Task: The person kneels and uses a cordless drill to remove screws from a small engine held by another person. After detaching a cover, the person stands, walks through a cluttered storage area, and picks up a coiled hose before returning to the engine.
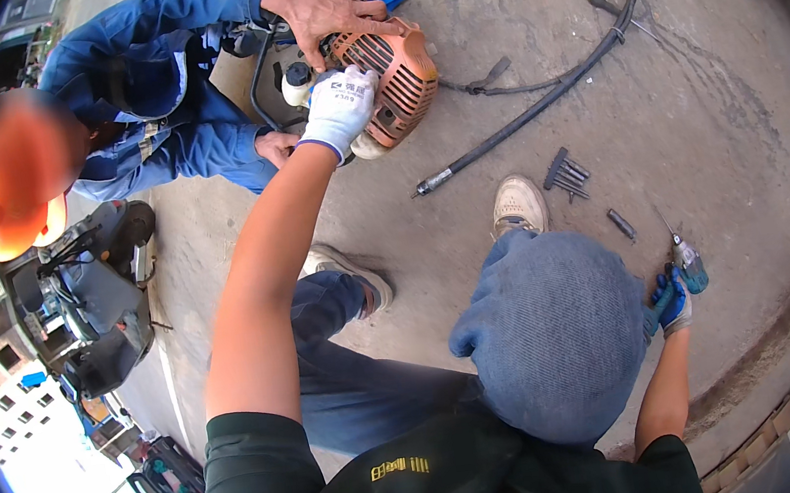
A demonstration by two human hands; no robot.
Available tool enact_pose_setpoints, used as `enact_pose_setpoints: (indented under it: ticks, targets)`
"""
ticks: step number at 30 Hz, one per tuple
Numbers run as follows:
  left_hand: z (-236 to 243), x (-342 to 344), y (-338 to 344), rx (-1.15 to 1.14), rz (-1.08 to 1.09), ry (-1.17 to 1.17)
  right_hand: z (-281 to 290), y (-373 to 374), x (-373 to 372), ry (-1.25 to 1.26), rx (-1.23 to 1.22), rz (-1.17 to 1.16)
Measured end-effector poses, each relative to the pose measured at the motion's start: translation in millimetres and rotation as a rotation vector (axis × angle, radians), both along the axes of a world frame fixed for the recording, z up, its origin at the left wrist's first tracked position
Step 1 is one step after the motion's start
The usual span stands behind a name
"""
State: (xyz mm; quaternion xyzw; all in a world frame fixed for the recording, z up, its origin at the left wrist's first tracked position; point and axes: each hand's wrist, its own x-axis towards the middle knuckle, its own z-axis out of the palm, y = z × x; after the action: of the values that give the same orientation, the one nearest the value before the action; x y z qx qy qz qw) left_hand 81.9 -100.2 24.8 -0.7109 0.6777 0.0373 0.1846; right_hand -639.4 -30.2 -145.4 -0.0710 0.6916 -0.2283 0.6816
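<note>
My left hand [342,106], in a white glove, reaches far forward against an engine with an orange slotted cover [406,83]. Its fingers are curled at the cover's near-left side, and what they hold is hidden. Low on the right, my right hand [672,302], gloved in white and blue, is closed around a teal-and-grey power screwdriver [688,266]. The tool's long thin bit points away from me. Another person's hand [330,18] rests on top of the orange cover, and their other hand [276,148] is beside the engine's lower left.
A black flexible shaft [536,106] curves over the concrete right of the engine. A hex key set [566,174] and a dark cylindrical piece [622,224] lie beyond my knee. The co-worker in an orange helmet [9,193] crouches at left, near a parked scooter [97,296].
</note>
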Motion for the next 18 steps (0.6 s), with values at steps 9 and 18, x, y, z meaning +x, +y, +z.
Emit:
enact_pose_setpoints:
  ticks: [9, 18]
  targets:
    - [40.2, -43.7, 8.1, -0.001, 0.207, 0.324, -6.0, 5.1, -1.5, 0.018, -0.008, -0.033]
    - [-137.4, -221.2, 4.3, 0.411, -0.149, 1.132, 2.9, -11.8, 22.8, -0.008, -0.039, -0.051]
